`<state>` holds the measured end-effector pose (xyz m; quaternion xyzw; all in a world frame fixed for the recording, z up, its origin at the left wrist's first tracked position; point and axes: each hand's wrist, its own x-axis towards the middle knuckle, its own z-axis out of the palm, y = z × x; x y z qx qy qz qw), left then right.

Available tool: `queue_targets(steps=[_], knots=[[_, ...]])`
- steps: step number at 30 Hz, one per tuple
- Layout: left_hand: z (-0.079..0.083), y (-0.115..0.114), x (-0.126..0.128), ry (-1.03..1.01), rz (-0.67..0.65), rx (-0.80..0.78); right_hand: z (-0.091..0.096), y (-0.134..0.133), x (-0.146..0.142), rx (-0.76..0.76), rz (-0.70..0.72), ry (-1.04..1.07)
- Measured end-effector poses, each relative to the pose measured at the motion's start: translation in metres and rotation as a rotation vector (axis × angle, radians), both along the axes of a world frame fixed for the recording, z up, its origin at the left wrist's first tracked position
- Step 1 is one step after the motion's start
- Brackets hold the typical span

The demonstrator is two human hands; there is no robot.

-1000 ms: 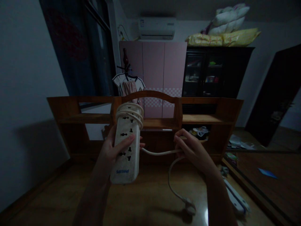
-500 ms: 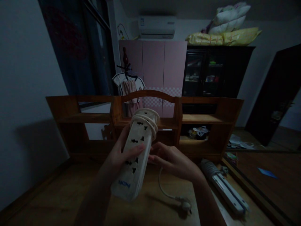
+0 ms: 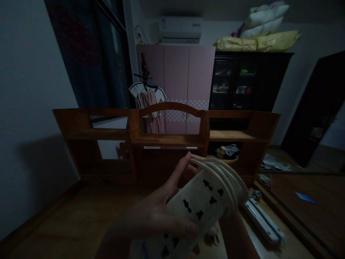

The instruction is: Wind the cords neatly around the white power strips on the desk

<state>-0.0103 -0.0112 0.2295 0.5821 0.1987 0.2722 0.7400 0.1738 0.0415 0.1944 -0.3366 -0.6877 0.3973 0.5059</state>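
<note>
White plastic made up the power strip [image 3: 194, 205], tilted at five o'clock in the head view, cord [image 3: 224, 177] looped round its far end. The left hand [image 3: 159, 212], near six, clasped it, thumb across its face; the right hand [image 3: 197, 157], behind it, was mostly hidden, its grip impossible to tell. Any slack could have let the cord slide off that end.
</note>
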Motion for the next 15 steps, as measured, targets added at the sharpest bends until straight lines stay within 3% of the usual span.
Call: queue_targets(steps=[5, 10, 15], knots=[[-0.004, 0.000, 0.004, -0.025, 0.006, 0.031, 0.019, 0.005, 0.011, 0.114, 0.033, 0.123], [-0.004, 0.008, -0.001, 0.054, 0.037, 0.069, 0.019, 0.015, 0.022, 0.030, -0.123, 0.249], [0.004, 0.021, -0.014, 0.095, 0.174, 0.079, 0.020, 0.015, 0.049, 0.099, -0.287, 0.385]])
